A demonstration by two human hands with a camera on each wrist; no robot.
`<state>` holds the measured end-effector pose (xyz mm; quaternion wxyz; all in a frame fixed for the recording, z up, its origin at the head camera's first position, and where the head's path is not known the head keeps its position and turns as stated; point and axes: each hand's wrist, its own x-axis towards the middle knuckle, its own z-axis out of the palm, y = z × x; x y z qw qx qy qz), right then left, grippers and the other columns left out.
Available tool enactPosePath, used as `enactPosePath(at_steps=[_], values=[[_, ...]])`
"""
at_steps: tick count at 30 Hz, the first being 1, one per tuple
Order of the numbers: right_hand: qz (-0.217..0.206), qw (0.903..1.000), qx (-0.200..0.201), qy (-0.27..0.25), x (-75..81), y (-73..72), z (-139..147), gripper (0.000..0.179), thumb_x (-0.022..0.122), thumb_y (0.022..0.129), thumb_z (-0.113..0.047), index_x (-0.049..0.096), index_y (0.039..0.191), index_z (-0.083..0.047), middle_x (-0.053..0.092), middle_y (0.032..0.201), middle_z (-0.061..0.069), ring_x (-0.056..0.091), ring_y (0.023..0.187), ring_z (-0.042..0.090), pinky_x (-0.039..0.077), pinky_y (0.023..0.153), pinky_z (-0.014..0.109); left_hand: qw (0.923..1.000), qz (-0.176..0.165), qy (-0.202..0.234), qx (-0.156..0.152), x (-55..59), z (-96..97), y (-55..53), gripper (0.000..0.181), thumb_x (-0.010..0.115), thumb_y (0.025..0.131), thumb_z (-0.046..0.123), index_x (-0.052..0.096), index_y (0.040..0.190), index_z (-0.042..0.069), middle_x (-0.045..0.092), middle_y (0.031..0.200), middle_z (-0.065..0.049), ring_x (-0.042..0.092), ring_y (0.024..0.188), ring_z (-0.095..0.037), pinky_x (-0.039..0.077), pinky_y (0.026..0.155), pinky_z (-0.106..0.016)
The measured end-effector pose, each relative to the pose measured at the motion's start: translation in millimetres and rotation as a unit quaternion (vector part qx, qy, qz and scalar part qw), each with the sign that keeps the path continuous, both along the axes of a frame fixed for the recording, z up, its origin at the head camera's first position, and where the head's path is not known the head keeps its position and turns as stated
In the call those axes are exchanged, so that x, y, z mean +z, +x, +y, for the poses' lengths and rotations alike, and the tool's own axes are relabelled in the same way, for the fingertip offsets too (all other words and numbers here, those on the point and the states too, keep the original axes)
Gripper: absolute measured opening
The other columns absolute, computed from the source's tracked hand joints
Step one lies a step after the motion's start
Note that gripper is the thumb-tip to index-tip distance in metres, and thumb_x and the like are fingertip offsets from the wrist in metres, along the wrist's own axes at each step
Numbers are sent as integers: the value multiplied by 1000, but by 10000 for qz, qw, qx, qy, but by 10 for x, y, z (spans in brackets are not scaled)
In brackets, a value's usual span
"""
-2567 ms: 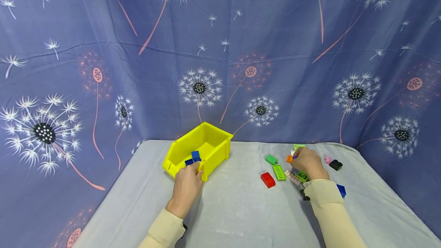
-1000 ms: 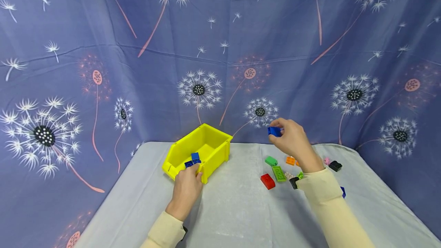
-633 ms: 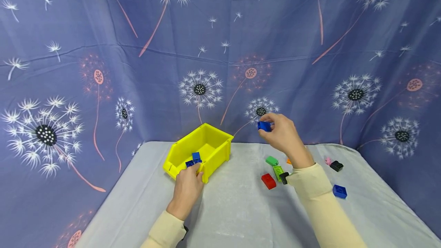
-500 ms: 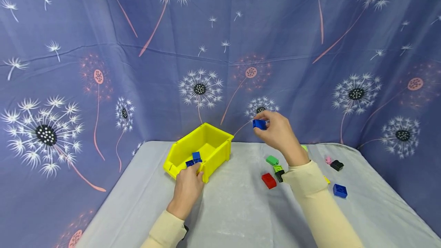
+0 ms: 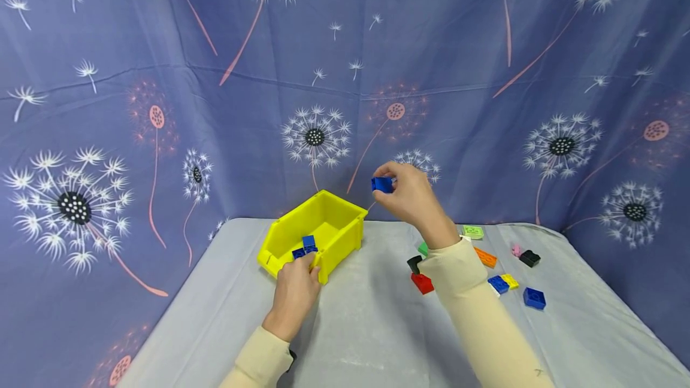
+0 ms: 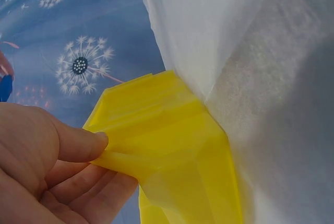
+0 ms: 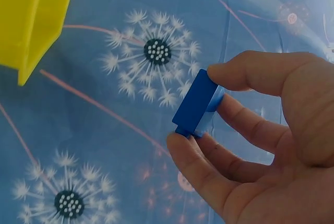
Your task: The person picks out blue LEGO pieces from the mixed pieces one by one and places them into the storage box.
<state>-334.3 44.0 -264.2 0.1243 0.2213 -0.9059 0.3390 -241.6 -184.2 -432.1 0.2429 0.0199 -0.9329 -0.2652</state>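
Head view: the left hand [image 5: 293,293] has its fingers clamped on the yellow bin [image 5: 342,250], apparently steadying it; the right hand [image 5: 414,197] pinches a blue block [image 5: 382,185], likely for secure lifting.

curtained-off spot, exact rm type unclear: creased blue dandelion-print fabric [image 5: 242,136] on 3 sides, pale cloth-covered desk [image 5: 361,328] btwn.
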Motion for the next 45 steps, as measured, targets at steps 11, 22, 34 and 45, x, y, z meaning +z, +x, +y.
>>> enactPosePath(at_steps=[11,22,34,45], values=[[-48,9996,249,120,65,-53,-260,34,76,91,-23,69,124,-15,63,124,10,62,107,31,57,89,46,10000,37,10,12,2,22,17,24,76,92,6,75,115,2,76,95,-13,63,70,-17,51,59,-30],[-219,9990,385,50,-20,-89,-502,33,78,91,-23,70,123,-17,64,126,10,62,109,29,56,91,45,9998,168,-49,-3,-9,12,16,19,77,91,5,75,110,4,75,90,-13,65,71,-21,51,60,-34],[-406,9973,554,250,-106,-94,-807,32,78,91,-21,71,121,-15,69,120,8,65,110,27,57,93,42,9998,178,-19,-23,-6,11,18,19,76,92,5,76,111,2,77,94,-13,68,74,-22,54,64,-36],[-527,9947,612,644,-158,-156,-1060,31,79,90,-20,72,119,-14,70,119,5,64,110,26,54,97,42,9996,251,-81,-46,0,10,18,11,77,91,5,74,102,6,72,81,-7,60,65,-18,49,59,-34]])
